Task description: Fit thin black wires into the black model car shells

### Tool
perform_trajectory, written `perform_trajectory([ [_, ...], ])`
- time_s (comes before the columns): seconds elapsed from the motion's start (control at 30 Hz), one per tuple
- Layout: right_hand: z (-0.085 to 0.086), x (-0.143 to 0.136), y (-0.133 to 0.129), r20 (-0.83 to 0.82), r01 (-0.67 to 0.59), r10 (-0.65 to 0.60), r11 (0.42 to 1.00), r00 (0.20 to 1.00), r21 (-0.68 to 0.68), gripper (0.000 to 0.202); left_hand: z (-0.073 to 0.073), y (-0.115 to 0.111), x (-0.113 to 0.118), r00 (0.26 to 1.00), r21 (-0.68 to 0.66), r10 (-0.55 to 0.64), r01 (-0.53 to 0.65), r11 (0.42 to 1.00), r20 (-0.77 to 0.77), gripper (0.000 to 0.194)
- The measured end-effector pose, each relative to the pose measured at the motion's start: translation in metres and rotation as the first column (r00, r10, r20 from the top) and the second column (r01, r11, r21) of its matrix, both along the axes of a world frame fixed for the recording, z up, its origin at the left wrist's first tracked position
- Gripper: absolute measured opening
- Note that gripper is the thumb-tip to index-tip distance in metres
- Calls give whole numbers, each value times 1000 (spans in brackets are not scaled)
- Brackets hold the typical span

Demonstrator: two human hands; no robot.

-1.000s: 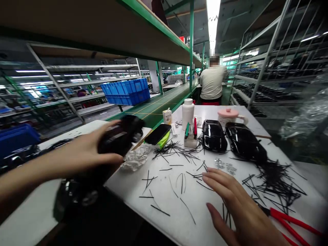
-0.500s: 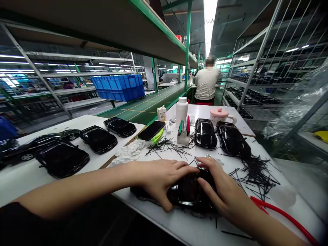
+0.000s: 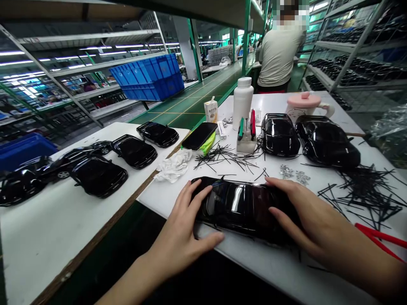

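Head view shows us with our left hand and right hand loosely spread on opposite ends of the glossy black model car, lower centre of the frame on the white surface. We seem to be steadying or positioning it; turning it would call for even support; grip firmness we cannot tell.

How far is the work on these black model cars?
The black car in hand already stands roof up on the white table, under left hand and right hand. Whether the other cars are finished, I cannot tell. Loose black strips lie nearby, so work probably remains.
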State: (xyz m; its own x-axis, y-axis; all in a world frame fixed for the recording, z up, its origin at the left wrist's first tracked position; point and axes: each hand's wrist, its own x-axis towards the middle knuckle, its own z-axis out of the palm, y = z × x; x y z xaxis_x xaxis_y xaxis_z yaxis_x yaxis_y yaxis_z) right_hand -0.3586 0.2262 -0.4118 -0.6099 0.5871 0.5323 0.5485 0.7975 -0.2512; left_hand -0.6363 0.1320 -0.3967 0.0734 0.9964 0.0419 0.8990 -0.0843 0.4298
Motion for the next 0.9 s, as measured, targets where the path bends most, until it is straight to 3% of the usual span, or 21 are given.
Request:
perform_trajectory([
  [0.23, -3, 3, 0, 11, 1, -1, 1000, 1000, 30, 42, -7, 6, 13, 988, 170, 53, -77, 982, 143, 65],
  [0.47, -5, 5, 1, 23, 23, -23, 1000, 999, 1, 45, 13, 5, -9, 960, 34, -46, 38, 999, 275, 67],
  [0.6, -4, 4, 1, 42, 29, -30, 999, 999, 15, 45, 28, 45, -9, 988, -4, -43, 44, 999, 151, 56],
  [0.73, -3, 2, 1, 59, 50, -51, 998, 997, 30, 44, 39, 95, 0, 983, -109, -169, 161, 981, -65, 44],
  [0.9, 0, 0, 1, 73, 48, -49, 999, 996, 26, 47, 45, 119, 3, 954, -106, -279, 268, 958, -112, 34],
])
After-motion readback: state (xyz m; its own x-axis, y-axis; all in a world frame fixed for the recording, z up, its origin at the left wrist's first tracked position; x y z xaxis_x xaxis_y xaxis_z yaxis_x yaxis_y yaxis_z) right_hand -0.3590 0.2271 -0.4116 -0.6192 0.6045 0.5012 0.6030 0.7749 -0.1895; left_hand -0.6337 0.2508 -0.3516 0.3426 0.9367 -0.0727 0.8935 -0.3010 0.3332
